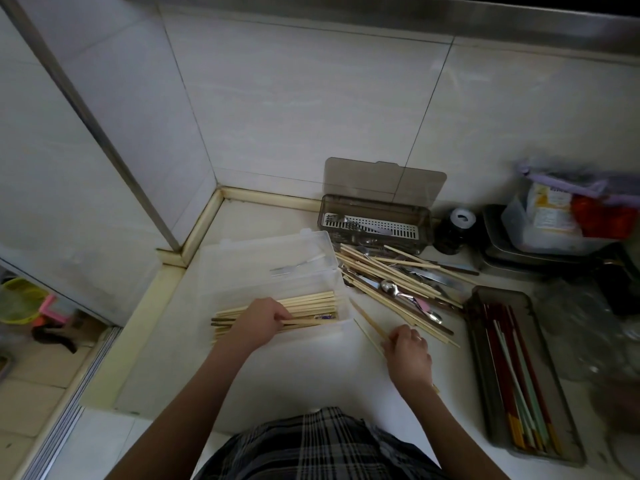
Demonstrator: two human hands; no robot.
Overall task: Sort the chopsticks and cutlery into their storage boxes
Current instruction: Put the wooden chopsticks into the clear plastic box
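Currently the pale stone counter [277, 375] carries three containers: a clear plastic lidded storage box [277, 271] at centre-left, a long smoked-grey open tray [568, 427] holding red, green and white chopsticks at right, and a smoked-grey box with a white perforated insert [374, 225] against the wall tiles. Between them lies the unsorted heap of pale wooden chopsticks mixed with steel spoons and cutlery [398, 285], its pieces running mostly from upper left to lower right. Inside the clear box sits a bundle of light bamboo chopsticks [304, 304], long axis left to right, ends overhanging the box's left edge. Left hand [258, 322] rests on this bundle, fingers curled round several sticks, apparently squaring them. Right hand [408, 355] is on the counter just right of the box, fingers closed round a loose pair of wooden chopsticks [369, 322] whose tips point up-left toward the box corner. Judgement: the pair lies oblique to the bundle, so the coming move needs a turn to bring it parallel, then a short leftward carry; right hand is the nearer to both the heap and the pair.
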